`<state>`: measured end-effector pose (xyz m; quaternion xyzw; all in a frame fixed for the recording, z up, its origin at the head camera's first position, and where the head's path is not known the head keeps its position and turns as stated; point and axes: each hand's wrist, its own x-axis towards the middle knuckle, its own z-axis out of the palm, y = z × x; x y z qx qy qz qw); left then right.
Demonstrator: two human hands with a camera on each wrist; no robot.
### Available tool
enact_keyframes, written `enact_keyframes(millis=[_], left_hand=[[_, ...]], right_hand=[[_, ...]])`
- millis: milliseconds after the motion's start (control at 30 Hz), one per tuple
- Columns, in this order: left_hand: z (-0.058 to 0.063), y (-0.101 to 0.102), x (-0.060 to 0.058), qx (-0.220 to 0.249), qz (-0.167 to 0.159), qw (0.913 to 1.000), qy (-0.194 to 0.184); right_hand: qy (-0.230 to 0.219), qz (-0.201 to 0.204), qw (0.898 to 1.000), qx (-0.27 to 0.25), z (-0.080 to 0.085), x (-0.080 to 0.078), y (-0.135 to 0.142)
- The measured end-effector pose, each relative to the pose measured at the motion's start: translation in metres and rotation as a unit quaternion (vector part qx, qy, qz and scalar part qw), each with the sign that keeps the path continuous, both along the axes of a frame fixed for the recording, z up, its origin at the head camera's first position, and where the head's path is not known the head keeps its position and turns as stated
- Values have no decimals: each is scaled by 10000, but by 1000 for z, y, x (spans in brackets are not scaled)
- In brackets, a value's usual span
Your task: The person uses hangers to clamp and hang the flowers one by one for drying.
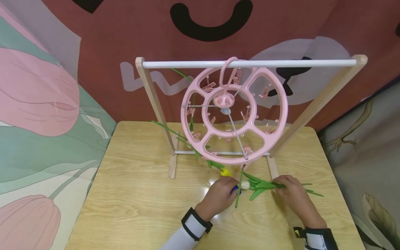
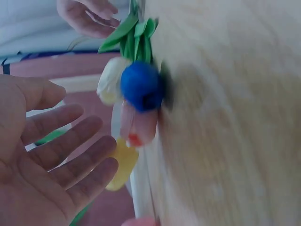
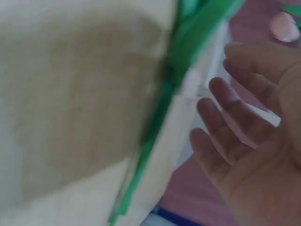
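Note:
Artificial tulips lie on the wooden table with their green leaves (image 1: 260,184) and stems pointing right. A blue tulip (image 2: 141,87) and a white tulip (image 2: 109,81) sit side by side, with a pink tulip (image 2: 138,123) just beyond. My left hand (image 1: 218,195) is beside these heads, fingers spread and nothing in its palm. A yellow tulip (image 1: 225,172) lies past its knuckles. At the stem end, my right hand (image 1: 292,192) hovers with loosely bent fingers, palm bare, beside the green stems (image 3: 160,108). The head view partly hides the blue tulip behind my left hand.
A round pink clip hanger (image 1: 229,160) hangs from the white bar (image 1: 187,64) of a wooden rack (image 1: 153,100). Small pink clips dangle below its ring. One green stem (image 1: 239,191) hangs from the front, between my hands. Patterned cloth (image 1: 100,52) stands behind the table.

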<state>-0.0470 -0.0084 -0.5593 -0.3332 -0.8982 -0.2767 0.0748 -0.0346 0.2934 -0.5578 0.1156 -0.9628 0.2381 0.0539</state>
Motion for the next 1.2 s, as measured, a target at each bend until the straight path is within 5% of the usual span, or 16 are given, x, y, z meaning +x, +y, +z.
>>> enact_keyframes(millis=[200,467,667,900,1200], left_hand=[[-3,8,3,-176,-99,9998,23],[-5,13,0,-103,-196,9986,484],[1,26,-1,-184,-307,9979,542],[10,43,4,-256,-541,9958,696],[18,60,5,-468,-232,9931,1047]], right_hand=[[717,113,9961,507,-24,1,1],[726,227,9959,499,-26,1,4],[788,301,9954,461,-10,2,3],[1436,532,9870,485,19,1,-5],[2070,737,9711,937,56,4,-26]])
